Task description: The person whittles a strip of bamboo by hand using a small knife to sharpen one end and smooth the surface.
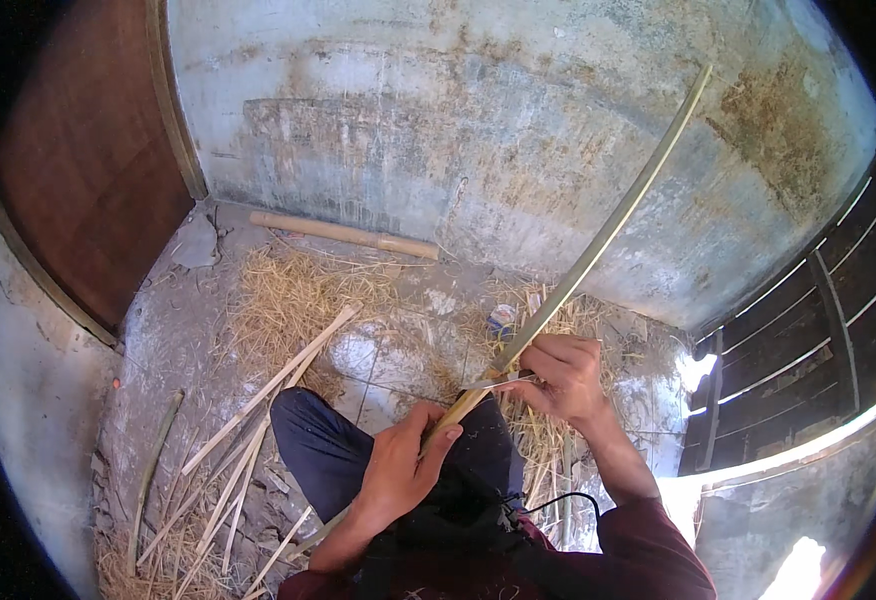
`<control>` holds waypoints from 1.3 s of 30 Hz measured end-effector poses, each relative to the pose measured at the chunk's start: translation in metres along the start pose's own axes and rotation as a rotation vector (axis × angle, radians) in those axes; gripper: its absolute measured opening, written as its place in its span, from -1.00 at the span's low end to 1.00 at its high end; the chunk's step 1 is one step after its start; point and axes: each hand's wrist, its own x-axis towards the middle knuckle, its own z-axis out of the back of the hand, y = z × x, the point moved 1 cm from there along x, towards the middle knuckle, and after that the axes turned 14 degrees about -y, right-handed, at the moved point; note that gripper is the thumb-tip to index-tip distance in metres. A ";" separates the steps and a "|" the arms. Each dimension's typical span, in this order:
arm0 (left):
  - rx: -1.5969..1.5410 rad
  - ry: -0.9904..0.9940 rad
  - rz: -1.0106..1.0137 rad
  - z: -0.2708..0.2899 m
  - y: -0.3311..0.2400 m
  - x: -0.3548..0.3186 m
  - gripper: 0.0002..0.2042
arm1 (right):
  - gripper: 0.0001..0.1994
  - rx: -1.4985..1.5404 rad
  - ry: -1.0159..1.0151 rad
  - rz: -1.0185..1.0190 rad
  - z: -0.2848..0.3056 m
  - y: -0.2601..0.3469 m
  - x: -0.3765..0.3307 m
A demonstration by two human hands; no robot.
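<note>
A long green-and-pale bamboo strip (pixel 613 225) slants across my lap, its far end raised toward the wall at upper right. My left hand (pixel 403 465) is closed around its lower part, thumb lying along the strip. In my right hand (pixel 563 378) is a knife (pixel 488 383), gripped beside the strip; its thin blade crosses the bamboo just ahead of my left fingers. The handle is mostly hidden by the right fingers. Pale, freshly cut bamboo shows near the blade.
Several split bamboo strips (pixel 258 408) and a short green stick (pixel 158 470) lie at left. Shavings (pixel 293 305) cover the tiled floor. A bamboo pole (pixel 343 233) rests along the stained wall (pixel 408 130). A brown door (pixel 98 150) stands left, dark slatted boards (pixel 788 350) right.
</note>
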 end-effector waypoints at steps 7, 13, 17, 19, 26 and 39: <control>0.050 -0.034 -0.043 0.002 0.001 -0.002 -0.80 | -0.65 0.216 0.099 -0.231 -0.005 0.009 -0.005; 0.117 0.002 -0.023 0.003 0.004 -0.002 -0.78 | -0.50 0.560 0.315 -0.567 -0.007 -0.001 -0.019; 0.154 -0.055 -0.089 -0.002 0.011 -0.003 -0.74 | -0.34 0.805 0.479 -0.880 -0.005 0.003 -0.026; 0.135 -0.092 -0.137 -0.004 0.014 -0.001 -0.73 | -0.30 0.838 0.515 -0.922 -0.006 0.001 -0.034; 0.170 -0.086 -0.142 -0.008 0.013 0.000 -0.72 | -0.31 1.285 0.511 -1.168 -0.011 0.007 -0.049; 0.201 -0.140 -0.086 -0.013 0.011 0.008 -0.73 | -0.41 1.009 0.209 -1.082 0.008 0.004 -0.071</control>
